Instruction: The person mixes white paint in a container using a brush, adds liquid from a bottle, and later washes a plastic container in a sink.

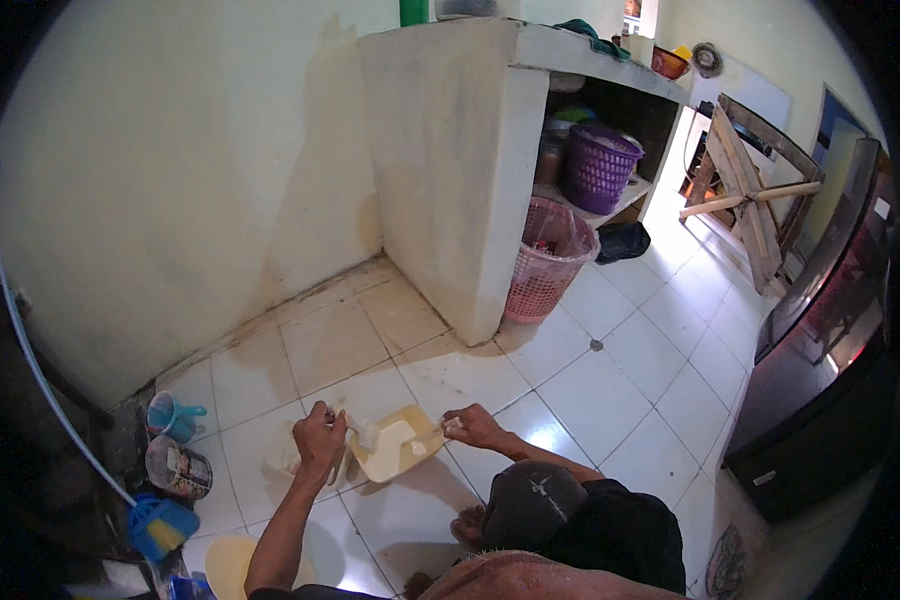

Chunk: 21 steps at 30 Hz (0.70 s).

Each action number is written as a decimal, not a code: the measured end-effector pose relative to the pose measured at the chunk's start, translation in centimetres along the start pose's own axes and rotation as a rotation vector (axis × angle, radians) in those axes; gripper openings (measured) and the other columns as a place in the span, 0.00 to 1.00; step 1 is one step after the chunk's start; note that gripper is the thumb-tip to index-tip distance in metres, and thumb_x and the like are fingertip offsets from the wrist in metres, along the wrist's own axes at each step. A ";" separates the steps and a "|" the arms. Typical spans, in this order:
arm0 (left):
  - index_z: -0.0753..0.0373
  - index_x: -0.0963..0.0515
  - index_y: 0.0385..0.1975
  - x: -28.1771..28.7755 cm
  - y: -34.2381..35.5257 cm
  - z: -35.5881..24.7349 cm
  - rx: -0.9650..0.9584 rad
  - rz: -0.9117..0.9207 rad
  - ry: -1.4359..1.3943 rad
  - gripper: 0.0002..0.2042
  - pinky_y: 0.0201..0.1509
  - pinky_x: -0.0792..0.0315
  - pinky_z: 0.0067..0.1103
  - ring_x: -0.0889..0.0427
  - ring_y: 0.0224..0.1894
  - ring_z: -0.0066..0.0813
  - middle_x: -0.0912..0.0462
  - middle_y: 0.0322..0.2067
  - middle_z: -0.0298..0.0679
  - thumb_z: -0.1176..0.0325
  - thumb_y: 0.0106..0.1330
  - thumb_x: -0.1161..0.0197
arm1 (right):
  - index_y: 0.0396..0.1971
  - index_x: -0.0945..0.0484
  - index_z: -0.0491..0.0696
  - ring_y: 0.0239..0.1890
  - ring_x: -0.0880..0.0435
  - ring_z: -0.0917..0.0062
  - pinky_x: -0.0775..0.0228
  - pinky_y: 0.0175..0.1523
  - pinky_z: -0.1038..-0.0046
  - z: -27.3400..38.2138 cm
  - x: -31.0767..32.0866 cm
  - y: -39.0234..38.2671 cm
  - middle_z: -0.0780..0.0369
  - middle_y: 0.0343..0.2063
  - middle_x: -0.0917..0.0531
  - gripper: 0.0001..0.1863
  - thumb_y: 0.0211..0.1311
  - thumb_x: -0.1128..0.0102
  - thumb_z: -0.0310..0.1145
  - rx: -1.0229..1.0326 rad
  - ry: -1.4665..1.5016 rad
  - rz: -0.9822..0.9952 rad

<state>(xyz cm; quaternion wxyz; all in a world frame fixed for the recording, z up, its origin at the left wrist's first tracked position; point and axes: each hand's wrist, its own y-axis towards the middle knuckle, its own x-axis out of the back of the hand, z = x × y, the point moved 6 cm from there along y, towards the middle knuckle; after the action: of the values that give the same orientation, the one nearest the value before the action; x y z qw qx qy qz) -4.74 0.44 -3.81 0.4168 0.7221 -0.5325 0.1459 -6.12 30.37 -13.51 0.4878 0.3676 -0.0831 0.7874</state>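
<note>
A pale yellow rectangular tray point(380, 470) with white liquid sits on the tiled floor before me. My left hand point(318, 445) is closed round a tool handle beside the tray's left side; a whitish head point(366, 436) hangs at its edge. Closed on a thin, white-smeared stick, my right hand point(470, 428) is over the right corner, with the stick reaching toward the liquid. Partly hidden behind my left wrist lies a pale item point(280, 460) I cannot make out.
A blue dipper point(170, 415), a bucket point(180, 470), a blue broom point(160, 525) and a yellow container point(230, 560) line the left. A concrete counter point(440, 180) holds baskets point(598, 170); a pink basket point(550, 270) stands beside it. A dark cabinet point(800, 400) and wooden frame point(750, 200) are right.
</note>
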 end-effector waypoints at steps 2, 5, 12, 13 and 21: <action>0.63 0.27 0.25 0.0 -0.2 -0.1 0.013 0.018 -0.014 0.11 0.28 0.25 0.33 0.17 0.24 0.45 0.18 0.21 0.46 0.65 0.55 0.33 | 0.40 0.19 0.45 0.28 0.17 0.56 0.24 0.37 0.61 -0.9 -0.2 0.1 0.51 0.26 0.17 0.19 0.53 0.38 0.42 -0.057 -0.024 -0.067; 0.64 0.27 0.26 -0.3 0.1 -0.7 -0.022 0.044 0.068 0.11 0.29 0.25 0.34 0.17 0.25 0.45 0.18 0.21 0.46 0.65 0.56 0.33 | 0.41 0.19 0.45 0.29 0.17 0.56 0.24 0.38 0.62 -0.4 -2.8 1.0 0.51 0.28 0.16 0.20 0.53 0.37 0.42 -0.016 0.028 -0.040; 0.64 0.28 0.28 -0.1 0.2 0.3 0.011 0.072 0.177 0.12 0.31 0.26 0.36 0.19 0.27 0.51 0.20 0.22 0.47 0.63 0.57 0.34 | 0.39 0.19 0.45 0.33 0.15 0.70 0.25 0.42 0.68 -2.9 -3.2 -0.4 0.56 0.33 0.14 0.15 0.56 0.34 0.39 -0.038 0.081 0.110; 0.64 0.28 0.28 -0.1 0.2 0.4 0.030 0.075 0.170 0.13 0.31 0.27 0.37 0.19 0.26 0.51 0.21 0.21 0.47 0.62 0.58 0.34 | 0.39 0.19 0.45 0.33 0.15 0.67 0.25 0.40 0.68 -2.5 -1.4 -0.3 0.56 0.31 0.15 0.16 0.57 0.34 0.41 -0.086 0.116 0.088; 0.65 0.27 0.26 -0.9 0.6 0.8 0.076 0.106 0.175 0.12 0.29 0.26 0.33 0.18 0.26 0.49 0.20 0.22 0.48 0.63 0.58 0.34 | 0.39 0.18 0.41 0.30 0.15 0.62 0.23 0.39 0.67 -1.6 -5.3 0.4 0.50 0.31 0.16 0.20 0.53 0.33 0.41 -0.095 0.147 0.130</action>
<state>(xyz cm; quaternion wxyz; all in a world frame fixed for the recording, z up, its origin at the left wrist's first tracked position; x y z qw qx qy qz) -5.82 0.41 -4.62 0.4257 0.6927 -0.5255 0.2504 -5.90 27.23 -18.09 0.4575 0.2793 -0.1081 0.8372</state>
